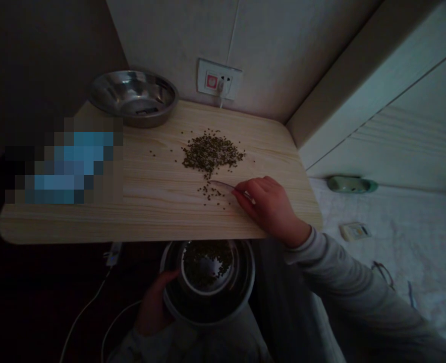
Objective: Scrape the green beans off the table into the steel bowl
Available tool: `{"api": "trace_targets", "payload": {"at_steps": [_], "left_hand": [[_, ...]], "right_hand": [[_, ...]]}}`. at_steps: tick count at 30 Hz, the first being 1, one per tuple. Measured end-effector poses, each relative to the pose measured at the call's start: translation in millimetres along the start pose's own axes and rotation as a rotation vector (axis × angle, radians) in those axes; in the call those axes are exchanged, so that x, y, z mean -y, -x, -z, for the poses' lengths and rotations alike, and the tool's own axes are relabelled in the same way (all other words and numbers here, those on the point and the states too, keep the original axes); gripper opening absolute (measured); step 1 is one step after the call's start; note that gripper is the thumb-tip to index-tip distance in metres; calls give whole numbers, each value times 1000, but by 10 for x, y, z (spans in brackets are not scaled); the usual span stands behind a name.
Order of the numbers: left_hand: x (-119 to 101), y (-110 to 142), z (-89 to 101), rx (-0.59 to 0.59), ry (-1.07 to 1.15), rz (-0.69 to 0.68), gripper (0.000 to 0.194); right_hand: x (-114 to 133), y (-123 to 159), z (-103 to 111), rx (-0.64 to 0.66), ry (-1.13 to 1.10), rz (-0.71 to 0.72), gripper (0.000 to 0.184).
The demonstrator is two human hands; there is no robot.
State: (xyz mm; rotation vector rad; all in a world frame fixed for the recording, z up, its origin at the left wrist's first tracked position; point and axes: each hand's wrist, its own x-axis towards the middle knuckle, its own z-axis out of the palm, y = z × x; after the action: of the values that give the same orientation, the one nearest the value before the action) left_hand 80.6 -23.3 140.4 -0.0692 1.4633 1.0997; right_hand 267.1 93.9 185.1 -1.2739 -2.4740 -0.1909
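My right hand point(266, 204) is closed around a thin metal spoon point(223, 185), its tip resting at the near edge of a scattered pile of small dark green beans point(210, 151), which look like mung beans. Several loose beans lie around the tip and to the left of the pile. Below the table's front edge, my left hand point(157, 297) grips the left side of a round metal bowl point(246, 287). More beans show in its shiny middle. The table hides the bowl's far rim, and some left fingers are out of sight beneath it.
A wide steel basin point(132, 96) stands at the back left of the wooden table point(162, 217). A pixelated blue patch point(79, 161) covers something at the left. Behind is a wall socket point(219, 80) with a plug. A green case point(351, 184) lies on the bed point(408, 222).
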Motion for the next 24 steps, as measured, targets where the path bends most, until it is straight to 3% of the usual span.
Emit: {"api": "trace_targets", "payload": {"at_steps": [7, 12, 15, 17, 21, 22, 24], "left_hand": [[17, -41, 12, 19, -13, 38, 25], [18, -50, 5, 67, -21, 38, 20], [-8, -12, -30, 30, 11, 30, 26], [-14, 1, -37, -7, -9, 36, 28], [34, -51, -24, 50, -55, -43, 25], [53, -69, -33, 73, -34, -25, 23], [89, -98, -75, 117, 12, 204, 22]], "right_hand": [[77, -13, -57, 56, -21, 71, 24], [116, 121, 32, 39, -74, 84, 17], [2, 226, 109, -28, -207, -161, 13], [-136, 313, 144, -46, -382, -484, 14], [-412, 528, 172, -37, -457, -689, 17], [-446, 585, 176, -22, -475, -723, 18], [-443, 690, 187, 24, -515, -770, 18]]}}
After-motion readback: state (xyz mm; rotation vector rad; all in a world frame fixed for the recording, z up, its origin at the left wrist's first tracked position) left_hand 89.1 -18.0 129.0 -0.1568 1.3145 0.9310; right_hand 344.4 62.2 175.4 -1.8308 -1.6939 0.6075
